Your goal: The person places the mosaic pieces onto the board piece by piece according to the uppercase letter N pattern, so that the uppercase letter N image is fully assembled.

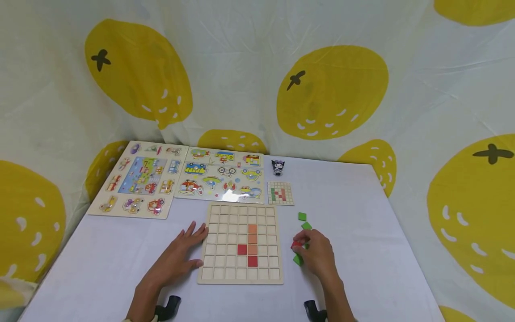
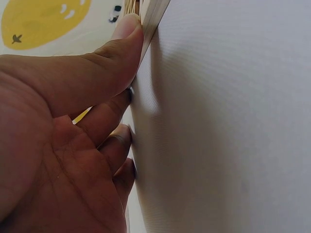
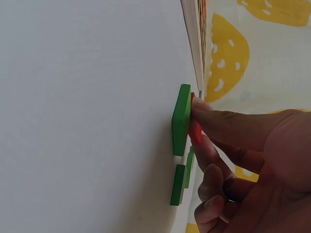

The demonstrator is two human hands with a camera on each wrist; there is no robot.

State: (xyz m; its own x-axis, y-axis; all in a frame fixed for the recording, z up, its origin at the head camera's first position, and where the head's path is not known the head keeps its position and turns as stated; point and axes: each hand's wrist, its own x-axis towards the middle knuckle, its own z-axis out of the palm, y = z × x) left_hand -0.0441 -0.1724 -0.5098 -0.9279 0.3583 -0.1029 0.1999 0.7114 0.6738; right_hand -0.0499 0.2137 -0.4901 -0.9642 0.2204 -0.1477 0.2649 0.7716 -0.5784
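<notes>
A wooden grid board lies in the middle of the table, with orange tiles in a column and red tiles among its squares. My left hand rests at the board's left edge, fingers spread and thumb touching the side. Right of the board, my right hand pinches a red square tile between thumb and fingers. Green tiles lie around and under that hand; in the right wrist view a green tile overlaps the red one.
Behind the board stand a small pattern card and a toy figurine. Two picture puzzle boards, one with vehicles and one with a central scene, lie at the back left. A fruit-print curtain hangs behind the table.
</notes>
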